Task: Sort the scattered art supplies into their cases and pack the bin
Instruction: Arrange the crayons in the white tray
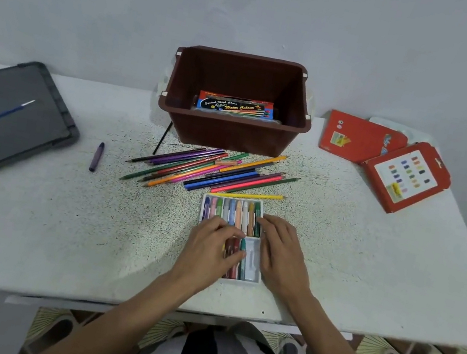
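— Status of the crayon tray (253, 261)?

— It lies flat on the table (61, 224), on the near side of the bin (233, 136). I read it as light, thin plastic: stiff enough to lift, but liable to flex and spill. Recommended hold: both long rims, kept level.

— Hands?

— My left hand (210, 247) has its fingers bent over the tray's near row, thumb and fingertip pinching a green crayon (243, 247). My right hand (282, 248) rests on the tray's right rim, fingers nearly straight, holding nothing.

— How will the crayons handle?

— Waxy and brittle, I judge. Seat each by light pressure, never force.

— What remains outside?

— Coloured pencils (211, 170) lie heaped between tray and bin. One purple crayon (97, 156) lies near-left of the bin, a grey lid (11, 119) far left, red boxes (357, 138) to its right. A pen box (235, 108) sits inside the bin.
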